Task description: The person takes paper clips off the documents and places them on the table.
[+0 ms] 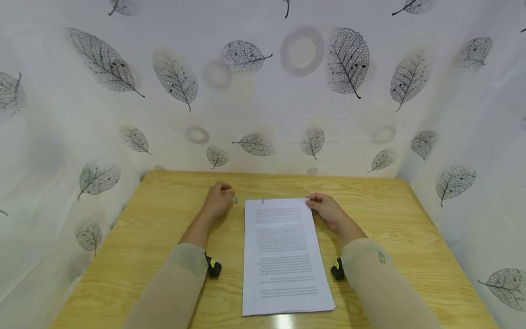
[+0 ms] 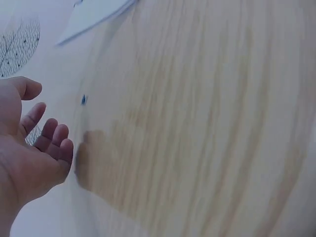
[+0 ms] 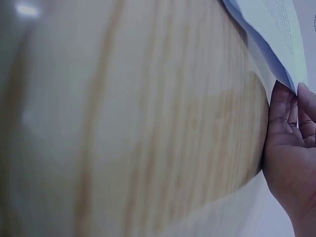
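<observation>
Toward the surface's (image 1: pixel 390 214) far edge, one paper clip (image 1: pixel 263 201) is on the printed paper stack (image 1: pixel 283 256), a loose clip (image 1: pixel 236 200) unattached beside the left hand (image 1: pixel 219 199), fingers apart; the right hand (image 1: pixel 327 210) pinches the stack's corner

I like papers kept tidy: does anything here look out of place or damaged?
A loose paper clip lies on the wooden table, just left of the printed paper stack. It looks stray because another paper clip sits on the stack's far edge. I see no spill or damage.
</observation>
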A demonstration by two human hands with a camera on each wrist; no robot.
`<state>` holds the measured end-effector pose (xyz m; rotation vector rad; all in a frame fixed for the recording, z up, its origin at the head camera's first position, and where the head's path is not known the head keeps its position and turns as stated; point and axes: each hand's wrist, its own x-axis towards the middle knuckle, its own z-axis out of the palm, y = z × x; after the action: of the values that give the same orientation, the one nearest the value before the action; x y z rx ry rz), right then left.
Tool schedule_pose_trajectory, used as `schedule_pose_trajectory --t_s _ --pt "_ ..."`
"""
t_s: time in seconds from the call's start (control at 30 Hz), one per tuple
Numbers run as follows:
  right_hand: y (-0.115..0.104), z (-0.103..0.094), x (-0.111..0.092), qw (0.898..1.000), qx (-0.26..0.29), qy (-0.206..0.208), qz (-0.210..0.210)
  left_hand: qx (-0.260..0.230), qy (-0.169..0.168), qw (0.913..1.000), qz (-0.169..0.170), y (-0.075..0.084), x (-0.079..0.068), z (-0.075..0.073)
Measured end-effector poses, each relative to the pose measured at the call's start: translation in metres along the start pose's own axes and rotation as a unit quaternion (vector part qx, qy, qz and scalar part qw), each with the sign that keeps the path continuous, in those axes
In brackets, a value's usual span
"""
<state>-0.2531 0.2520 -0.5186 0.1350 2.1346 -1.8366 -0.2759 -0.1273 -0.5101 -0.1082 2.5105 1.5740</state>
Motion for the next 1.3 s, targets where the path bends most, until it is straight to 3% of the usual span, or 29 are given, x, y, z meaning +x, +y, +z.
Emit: schedule_pose_trajectory --t_s 0.2,0.47,0.63,0.83,1.1,1.3 --pt "0.0 0.001 -0.002 1.0 -0.009 0.008 0.007 -0.014 0.023 0.9988 0.041 0.019 -0.006 0.018" --pt "-0.002 0.001 -0.003 1.0 -0.01 0.011 0.007 0.014 -0.002 0.9985 0.053 0.038 -0.012 0.041" --pt "0.0 0.001 -0.004 1.0 -0.006 0.005 -0.004 0.054 -0.018 0.9956 0.075 0.036 -0.013 0.052" --pt "0.0 0.001 -0.003 1.0 -0.007 0.006 -0.005 0.047 -0.04 0.9929 0.102 0.034 -0.012 0.059" --pt "-0.001 0.002 -0.004 1.0 -0.012 0.005 -0.004 0.044 -0.057 0.9942 0.079 0.034 -0.013 0.06" --pt "0.0 0.001 -0.004 1.0 -0.013 0.003 -0.005 0.067 -0.068 0.9918 0.085 0.033 -0.015 0.063"
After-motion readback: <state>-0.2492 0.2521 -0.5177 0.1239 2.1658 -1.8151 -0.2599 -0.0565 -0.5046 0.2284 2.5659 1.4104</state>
